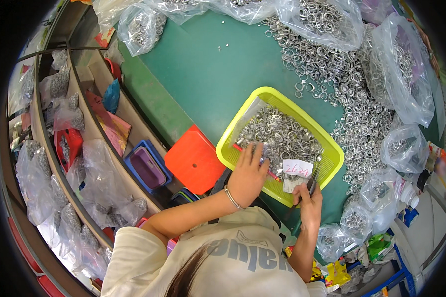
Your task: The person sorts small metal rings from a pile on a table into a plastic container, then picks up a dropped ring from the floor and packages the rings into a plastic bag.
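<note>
A yellow-green plastic basket point(226, 140) stands close to me on the green table, filled with small silver metal rings point(276, 129). My left hand point(251, 174) reaches over its near left side, fingers stretched and apart on the rings. Red pen-like stick ends point(272, 175) show on either side of those fingers; the middle is covered. At the near right corner my right hand point(309, 199) is closed around a dark-handled tool with thin metal tips point(311, 184); its exact kind is unclear. A white paper slip with pink handwriting point(297, 168) lies on the rings beside it.
A large heap of rings point(354, 119) spreads along the right side of the table point(198, 69). Clear plastic bags point(401, 69) of rings line the far and right edges. A red stool point(194, 159), a blue bin point(147, 166) and shelves with bagged parts point(96, 168) stand to the left.
</note>
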A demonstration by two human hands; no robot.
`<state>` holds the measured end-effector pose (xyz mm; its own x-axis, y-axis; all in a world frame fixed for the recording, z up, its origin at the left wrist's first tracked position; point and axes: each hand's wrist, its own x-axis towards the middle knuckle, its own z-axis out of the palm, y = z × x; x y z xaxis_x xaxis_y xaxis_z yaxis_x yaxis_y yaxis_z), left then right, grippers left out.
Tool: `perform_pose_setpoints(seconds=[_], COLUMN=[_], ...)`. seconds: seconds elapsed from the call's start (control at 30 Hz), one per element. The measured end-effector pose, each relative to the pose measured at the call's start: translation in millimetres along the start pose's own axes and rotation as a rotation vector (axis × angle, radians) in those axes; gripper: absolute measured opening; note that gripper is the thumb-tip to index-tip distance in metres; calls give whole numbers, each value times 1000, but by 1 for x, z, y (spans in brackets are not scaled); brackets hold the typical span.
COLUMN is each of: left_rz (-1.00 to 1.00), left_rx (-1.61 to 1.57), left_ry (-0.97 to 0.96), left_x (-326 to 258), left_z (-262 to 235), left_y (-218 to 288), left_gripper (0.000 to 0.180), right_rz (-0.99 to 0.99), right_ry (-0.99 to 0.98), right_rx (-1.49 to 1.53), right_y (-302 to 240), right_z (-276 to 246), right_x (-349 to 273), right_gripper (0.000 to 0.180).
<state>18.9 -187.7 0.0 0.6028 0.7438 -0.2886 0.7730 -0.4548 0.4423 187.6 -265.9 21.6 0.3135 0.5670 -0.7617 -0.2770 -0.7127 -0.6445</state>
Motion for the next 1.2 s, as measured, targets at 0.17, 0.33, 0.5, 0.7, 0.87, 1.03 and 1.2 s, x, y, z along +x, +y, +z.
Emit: perform_pose_setpoints(seconds=[0.17, 0.33, 0.5, 0.7, 0.87, 1.03, 1.2], left_rz=[116, 147, 159, 155, 148, 138, -80], left_rx=[-100, -101, -91, -95, -123, -119, -200], left_ry=[-50, -86, -90, -108, -76, -86, 102], left_x=[-9, -12, -13, -11, -12, -13, -3], left_z=[7, 6, 7, 6, 7, 4, -5], left_y=[10, 17, 19, 17, 18, 17, -3], left_gripper=[35, 35, 36, 39, 40, 40, 40], right_rz=[-60, -229, -218, -353, -487, -617, -619], right_ry=[127, 167, 90, 75, 75, 144, 179], right_rx=[-131, -241, -403, -741, -809, -926, -961], right_y=[-1, 11, -12, -17, -15, -15, -10], right_z=[3, 1, 12, 23, 29, 42, 44], right_x=[-6, -4, -6, 5, 14, 13, 17], right_gripper=[49, 48, 43, 39, 40, 47, 48])
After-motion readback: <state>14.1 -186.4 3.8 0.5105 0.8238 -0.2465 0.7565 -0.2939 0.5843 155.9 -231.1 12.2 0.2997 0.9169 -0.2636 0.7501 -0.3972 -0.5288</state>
